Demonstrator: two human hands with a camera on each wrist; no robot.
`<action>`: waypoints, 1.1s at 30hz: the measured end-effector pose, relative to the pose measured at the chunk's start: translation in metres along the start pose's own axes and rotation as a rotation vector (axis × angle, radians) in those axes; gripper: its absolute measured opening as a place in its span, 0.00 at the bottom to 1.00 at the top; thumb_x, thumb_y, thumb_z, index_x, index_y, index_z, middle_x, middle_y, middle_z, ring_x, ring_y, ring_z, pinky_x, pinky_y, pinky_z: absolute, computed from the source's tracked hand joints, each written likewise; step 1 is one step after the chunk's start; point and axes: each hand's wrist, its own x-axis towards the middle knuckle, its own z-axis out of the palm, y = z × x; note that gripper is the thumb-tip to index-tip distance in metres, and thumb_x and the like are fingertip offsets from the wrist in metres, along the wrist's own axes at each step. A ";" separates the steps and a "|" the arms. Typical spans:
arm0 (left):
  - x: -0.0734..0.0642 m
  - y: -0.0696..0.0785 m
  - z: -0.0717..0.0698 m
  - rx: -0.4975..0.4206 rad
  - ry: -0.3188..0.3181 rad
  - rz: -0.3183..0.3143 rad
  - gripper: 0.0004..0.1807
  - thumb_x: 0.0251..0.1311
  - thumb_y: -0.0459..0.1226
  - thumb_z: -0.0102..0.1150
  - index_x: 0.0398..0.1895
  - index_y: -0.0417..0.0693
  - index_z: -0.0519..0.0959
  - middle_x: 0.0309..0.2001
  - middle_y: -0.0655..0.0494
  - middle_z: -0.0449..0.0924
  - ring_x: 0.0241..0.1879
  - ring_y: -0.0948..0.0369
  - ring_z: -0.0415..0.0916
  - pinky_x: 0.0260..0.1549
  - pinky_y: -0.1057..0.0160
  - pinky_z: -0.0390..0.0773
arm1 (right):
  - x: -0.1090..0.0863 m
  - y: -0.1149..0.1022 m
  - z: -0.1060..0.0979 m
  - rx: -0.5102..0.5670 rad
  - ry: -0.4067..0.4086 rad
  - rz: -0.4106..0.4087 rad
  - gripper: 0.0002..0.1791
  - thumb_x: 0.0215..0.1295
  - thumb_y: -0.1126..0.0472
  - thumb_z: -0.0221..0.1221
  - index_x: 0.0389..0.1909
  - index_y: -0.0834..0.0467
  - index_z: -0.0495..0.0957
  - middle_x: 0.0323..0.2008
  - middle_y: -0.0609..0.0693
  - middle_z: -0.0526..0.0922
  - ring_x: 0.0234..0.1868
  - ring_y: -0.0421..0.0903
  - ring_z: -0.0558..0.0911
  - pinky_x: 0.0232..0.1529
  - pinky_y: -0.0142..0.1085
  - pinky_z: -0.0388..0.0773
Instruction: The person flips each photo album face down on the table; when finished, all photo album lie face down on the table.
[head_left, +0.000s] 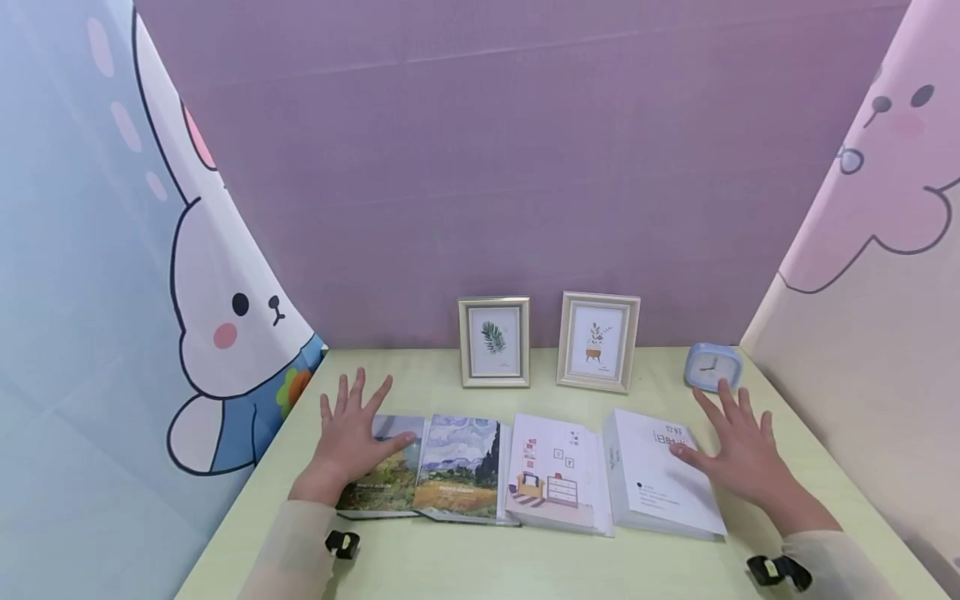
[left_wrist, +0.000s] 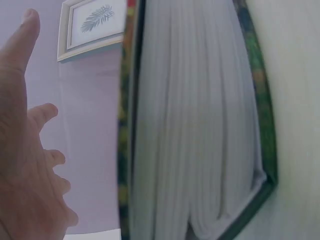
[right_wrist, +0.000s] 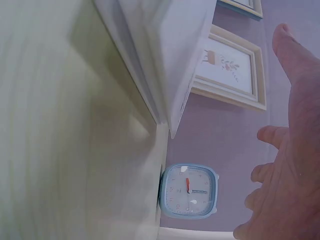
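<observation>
The left hand [head_left: 348,450] and right hand [head_left: 738,458] hovered at the ends of a book row [head_left: 536,467] between the tabletop [head_left: 420,379]'s side edges, fingers spread and grasping nothing. Even, gentle contact seemed best. Picture frames [head_left: 495,342] lined the far edge, a clock [head_left: 714,367] its right corner, before purple fabric [head_left: 510,167].

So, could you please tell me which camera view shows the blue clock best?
The right wrist view: the blue clock is larger there, its numbered face in full view. The head view shows it smaller, beyond the right hand. The left wrist view does not show it.
</observation>
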 end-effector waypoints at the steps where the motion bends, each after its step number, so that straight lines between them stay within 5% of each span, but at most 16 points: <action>1: 0.000 0.001 0.000 -0.002 -0.001 0.000 0.62 0.51 0.80 0.57 0.86 0.62 0.53 0.85 0.42 0.32 0.81 0.38 0.22 0.70 0.23 0.25 | 0.000 0.000 0.000 0.003 0.001 0.000 0.58 0.63 0.34 0.67 0.84 0.57 0.51 0.83 0.67 0.34 0.80 0.72 0.29 0.69 0.73 0.17; 11: 0.002 0.012 0.004 -0.075 -0.003 0.010 0.60 0.55 0.73 0.64 0.85 0.58 0.54 0.85 0.39 0.35 0.82 0.35 0.28 0.71 0.23 0.31 | -0.007 -0.002 -0.003 0.056 0.002 0.002 0.56 0.65 0.37 0.68 0.83 0.60 0.53 0.82 0.70 0.38 0.80 0.73 0.31 0.70 0.74 0.19; 33: 0.010 0.062 0.014 -0.163 0.002 0.065 0.56 0.59 0.72 0.61 0.86 0.65 0.51 0.85 0.44 0.37 0.83 0.41 0.32 0.74 0.27 0.36 | -0.021 -0.012 -0.006 0.150 0.000 0.009 0.54 0.65 0.42 0.70 0.82 0.61 0.54 0.82 0.68 0.37 0.80 0.71 0.32 0.72 0.71 0.20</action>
